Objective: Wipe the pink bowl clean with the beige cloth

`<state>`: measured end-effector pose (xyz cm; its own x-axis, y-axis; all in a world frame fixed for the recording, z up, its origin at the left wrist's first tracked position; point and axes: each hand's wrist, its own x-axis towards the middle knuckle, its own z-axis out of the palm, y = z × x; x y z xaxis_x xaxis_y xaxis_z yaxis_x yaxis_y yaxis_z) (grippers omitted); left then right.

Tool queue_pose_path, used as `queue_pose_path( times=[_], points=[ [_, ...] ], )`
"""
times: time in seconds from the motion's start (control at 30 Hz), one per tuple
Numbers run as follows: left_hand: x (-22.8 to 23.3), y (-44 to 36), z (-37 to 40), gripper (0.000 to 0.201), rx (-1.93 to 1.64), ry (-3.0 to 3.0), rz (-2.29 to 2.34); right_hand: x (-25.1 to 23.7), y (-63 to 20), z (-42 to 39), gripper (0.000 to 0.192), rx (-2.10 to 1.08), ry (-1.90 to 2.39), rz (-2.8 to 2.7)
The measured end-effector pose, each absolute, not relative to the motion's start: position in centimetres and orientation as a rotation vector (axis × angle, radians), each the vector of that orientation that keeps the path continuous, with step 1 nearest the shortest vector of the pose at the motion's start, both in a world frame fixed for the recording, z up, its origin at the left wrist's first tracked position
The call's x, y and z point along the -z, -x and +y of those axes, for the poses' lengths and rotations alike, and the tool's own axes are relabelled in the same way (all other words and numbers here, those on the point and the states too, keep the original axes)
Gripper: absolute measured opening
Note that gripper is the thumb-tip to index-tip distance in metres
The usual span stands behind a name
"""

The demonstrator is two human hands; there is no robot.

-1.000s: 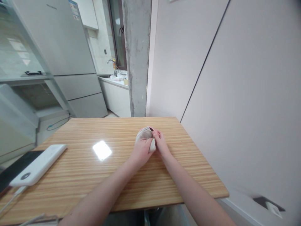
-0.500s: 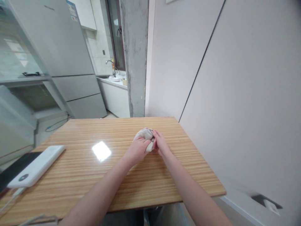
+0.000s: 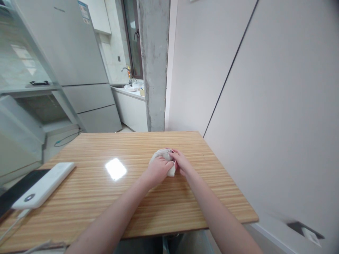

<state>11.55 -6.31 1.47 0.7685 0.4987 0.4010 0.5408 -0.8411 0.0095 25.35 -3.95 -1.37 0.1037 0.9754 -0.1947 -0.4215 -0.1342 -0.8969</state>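
Observation:
A bundled whitish-grey cloth (image 3: 161,153) is between my two hands over the wooden table (image 3: 127,208), around its middle right. My left hand (image 3: 158,170) grips it from the near left side, with the thumb pointing right across the fabric. On the right edge, my right hand (image 3: 181,161) pinches the bundle with its fingers bent inward. A pale end of the cloth hangs down below the left fingers. Most fingertips and the underside of the bundle are hidden, and I cannot tell whether it rests on the tabletop.
At the table's left lie a white power bank (image 3: 45,187) with a white cable (image 3: 17,220) plugged in, and a dark flat device (image 3: 21,188) beside it. A pale wall (image 3: 251,123) runs along the right. Beyond stand a fridge (image 3: 63,53) and a sink counter (image 3: 129,106).
The cloth has come slightly nearer and its lower end hangs further down. My right fingers have shifted over its top right edge. The view has turned slightly left.

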Motion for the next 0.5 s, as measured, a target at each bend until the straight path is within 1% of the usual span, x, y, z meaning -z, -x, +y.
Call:
queue_pose_path(
  times=[0.17,0.37,0.43,0.5],
  points=[
    [-2.3,-12.0,-6.9,0.014,0.648,2.797,-0.937,1.5,-25.0,-4.3,0.052,-1.228,1.02,-0.683],
    [-2.9,-12.8,-7.8,0.025,0.55,2.758,-1.102,1.2,-24.0,-4.9,0.046,-1.194,0.921,-0.692],
    [-2.8,-13.0,-7.8,0.029,0.52,2.775,-1.158,1.2,-24.0,-5.0,0.049,-1.188,0.934,-0.724],
    [-2.7,-12.9,-7.7,0.028,0.505,2.811,-1.18,1.3,-24.0,-4.9,0.051,-1.186,0.94,-0.731]
  ],
)
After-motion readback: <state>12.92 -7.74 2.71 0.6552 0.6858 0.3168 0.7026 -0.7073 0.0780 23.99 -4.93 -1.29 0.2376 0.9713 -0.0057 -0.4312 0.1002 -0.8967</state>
